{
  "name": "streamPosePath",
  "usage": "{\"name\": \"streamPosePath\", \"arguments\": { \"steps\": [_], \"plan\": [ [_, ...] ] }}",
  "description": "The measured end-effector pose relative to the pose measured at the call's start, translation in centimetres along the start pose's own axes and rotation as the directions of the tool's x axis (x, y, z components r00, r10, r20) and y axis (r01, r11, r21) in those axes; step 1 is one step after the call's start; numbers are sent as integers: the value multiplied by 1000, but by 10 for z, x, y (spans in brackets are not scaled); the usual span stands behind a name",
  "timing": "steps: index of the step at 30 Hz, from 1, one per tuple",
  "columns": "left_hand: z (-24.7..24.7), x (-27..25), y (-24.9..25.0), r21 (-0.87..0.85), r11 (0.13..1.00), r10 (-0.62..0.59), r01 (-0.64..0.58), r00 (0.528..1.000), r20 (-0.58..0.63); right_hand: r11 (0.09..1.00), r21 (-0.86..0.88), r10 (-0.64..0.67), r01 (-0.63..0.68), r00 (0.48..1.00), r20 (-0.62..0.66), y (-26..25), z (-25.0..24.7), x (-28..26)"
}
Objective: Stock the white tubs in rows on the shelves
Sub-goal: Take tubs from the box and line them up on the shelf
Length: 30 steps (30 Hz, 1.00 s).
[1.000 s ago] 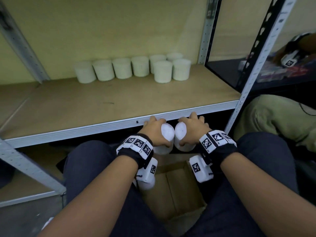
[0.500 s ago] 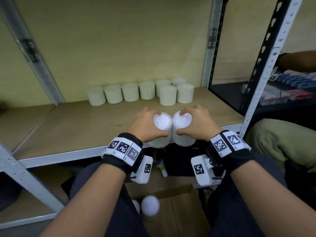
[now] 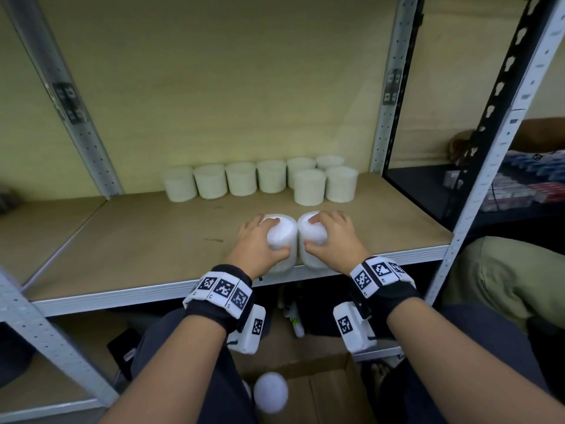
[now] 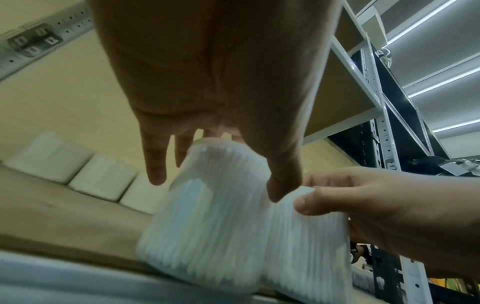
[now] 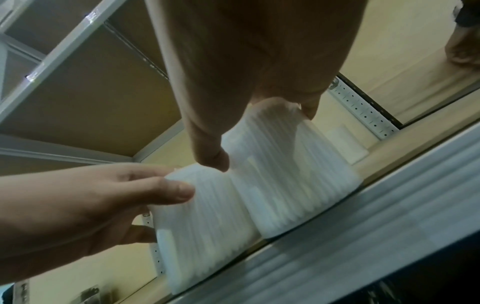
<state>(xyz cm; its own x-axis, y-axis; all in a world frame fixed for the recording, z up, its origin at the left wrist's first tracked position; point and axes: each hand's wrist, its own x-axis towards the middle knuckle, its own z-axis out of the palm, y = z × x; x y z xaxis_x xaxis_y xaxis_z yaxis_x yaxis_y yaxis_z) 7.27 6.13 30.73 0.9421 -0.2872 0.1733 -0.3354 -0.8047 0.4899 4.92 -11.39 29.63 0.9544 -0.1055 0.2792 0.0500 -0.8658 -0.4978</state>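
Pale yellow wall backs a light brown wooden shelf board [image 3: 146, 240] edged in grey metal, framed by perforated grey steel uprights [image 3: 386, 96]. No readable writing shows on any tub; the wristbands carry only black-and-white square code markers. Eight ribbed white plastic tubs [image 3: 272, 175] stand along the back, two of them in front at the right. Near the front edge, the left hand [image 3: 256, 243] grips one ribbed white tub [image 3: 282, 240] from above, the right hand [image 3: 331, 240] grips another [image 3: 312, 237], the two touching. Below, an open brown cardboard box [image 3: 333, 390] holds a round white lid [image 3: 270, 396].
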Motion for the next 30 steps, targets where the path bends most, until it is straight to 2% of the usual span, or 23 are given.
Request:
{"name": "streamPosePath", "arguments": {
  "steps": [3,5,8,10,13,19,30],
  "plan": [
    [-1,4,-1,-9,1000,5,-5,1000,-3,999,-33,-20,21,999,37,2,-2,7],
    [-5,4,-5,1,1000,10,-10,1000,1,997,-76,-16,24,994,106,2,-4,10],
    [-4,2,-10,21,1000,19,-20,1000,12,994,-106,20,-2,986,166,4,-10,6],
    [-6,-4,-12,-2,998,60,-60,998,-28,998,-50,30,-25,994,102,4,-17,-1],
    [-10,-10,-10,-14,991,134,-137,983,-124,999,-43,-6,6,1000,-8,3,-27,-6],
    [-12,-12,0,10,983,182,-182,973,-141,996,-78,-33,36,998,48,1,-35,-5],
    [-14,4,-3,49,992,122,-116,978,-168,993,-92,-72,76,996,47,-1,-28,10]
  ]
}}
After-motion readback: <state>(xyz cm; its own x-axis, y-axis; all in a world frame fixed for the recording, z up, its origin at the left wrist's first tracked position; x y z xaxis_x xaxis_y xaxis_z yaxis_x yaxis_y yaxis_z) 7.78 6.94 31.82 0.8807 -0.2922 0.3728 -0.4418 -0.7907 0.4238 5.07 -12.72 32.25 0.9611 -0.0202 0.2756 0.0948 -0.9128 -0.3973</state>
